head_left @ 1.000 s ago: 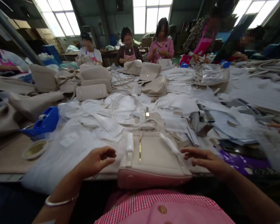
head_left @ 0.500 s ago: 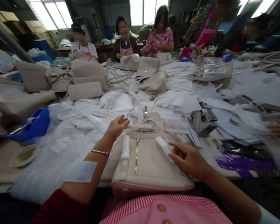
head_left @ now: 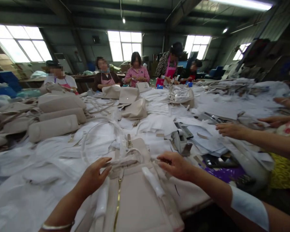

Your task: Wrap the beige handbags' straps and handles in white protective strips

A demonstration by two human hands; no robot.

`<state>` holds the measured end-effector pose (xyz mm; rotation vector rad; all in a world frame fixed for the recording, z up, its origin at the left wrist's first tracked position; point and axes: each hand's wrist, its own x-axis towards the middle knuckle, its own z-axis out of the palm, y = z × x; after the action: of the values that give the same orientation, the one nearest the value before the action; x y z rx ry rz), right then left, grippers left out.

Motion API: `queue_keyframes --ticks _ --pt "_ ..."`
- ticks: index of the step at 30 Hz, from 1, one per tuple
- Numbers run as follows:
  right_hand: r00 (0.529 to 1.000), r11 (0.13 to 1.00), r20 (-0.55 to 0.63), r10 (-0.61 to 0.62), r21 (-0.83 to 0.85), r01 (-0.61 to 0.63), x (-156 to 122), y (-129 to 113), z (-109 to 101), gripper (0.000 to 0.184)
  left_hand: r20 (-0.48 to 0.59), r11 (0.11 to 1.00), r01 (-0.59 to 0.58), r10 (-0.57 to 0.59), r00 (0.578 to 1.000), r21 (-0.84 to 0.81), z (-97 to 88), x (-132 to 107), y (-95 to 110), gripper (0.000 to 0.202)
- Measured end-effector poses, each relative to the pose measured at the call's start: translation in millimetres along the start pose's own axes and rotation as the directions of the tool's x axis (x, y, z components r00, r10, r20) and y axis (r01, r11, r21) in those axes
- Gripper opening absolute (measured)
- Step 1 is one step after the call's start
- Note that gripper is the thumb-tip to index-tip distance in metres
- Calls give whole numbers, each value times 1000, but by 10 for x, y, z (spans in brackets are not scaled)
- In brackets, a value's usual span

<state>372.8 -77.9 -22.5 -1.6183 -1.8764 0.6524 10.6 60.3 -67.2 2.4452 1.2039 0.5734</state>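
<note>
A beige handbag [head_left: 139, 203] lies in front of me, with a gold zipper [head_left: 118, 203] down its front. White wrapping covers its right strap [head_left: 152, 181] and its left strap [head_left: 101, 198]. Above the bag body are a flap [head_left: 138, 146] with a metal buckle and a plastic-wrapped handle [head_left: 127, 159]. My left hand [head_left: 93, 177], thumb and fingers apart, is at the bag's upper left, close to the wrapped handle; contact is unclear. My right hand [head_left: 176, 165] is by the upper right edge, fingers loosely extended and apart, holding nothing visible.
White wrapping sheets [head_left: 50, 174] spread over the table. Beige bags [head_left: 54, 127] pile up at the left. A grey tape dispenser [head_left: 182, 141] stands right of the bag, near purple plastic [head_left: 222, 172]. A co-worker's hand [head_left: 232, 130] reaches in from the right; several people sit or stand opposite.
The view has tilted up and turned right. My right hand has moved from the right strap up to the bag's upper edge. My left hand stays near the handle. The co-worker's arms show more.
</note>
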Motion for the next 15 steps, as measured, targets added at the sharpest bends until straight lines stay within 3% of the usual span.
queue_keyframes --ticks 4,9,12,15 --pt "988 948 -146 51 -306 -94 714 374 -527 26 -6 998 38 -38 999 -44 158 -4 -16 46" --pt "956 837 -230 180 -475 -272 1734 1010 -1154 24 39 999 17 -15 999 -37 318 -8 -136 39" --pt "934 748 -218 282 -561 -356 2254 1352 -1307 27 15 999 -1 2 1000 -34 346 27 -179 35" --pt "920 675 -160 358 -636 -374 2647 1598 -1250 31 1 999 -18 18 1000 -42 364 63 -204 32"
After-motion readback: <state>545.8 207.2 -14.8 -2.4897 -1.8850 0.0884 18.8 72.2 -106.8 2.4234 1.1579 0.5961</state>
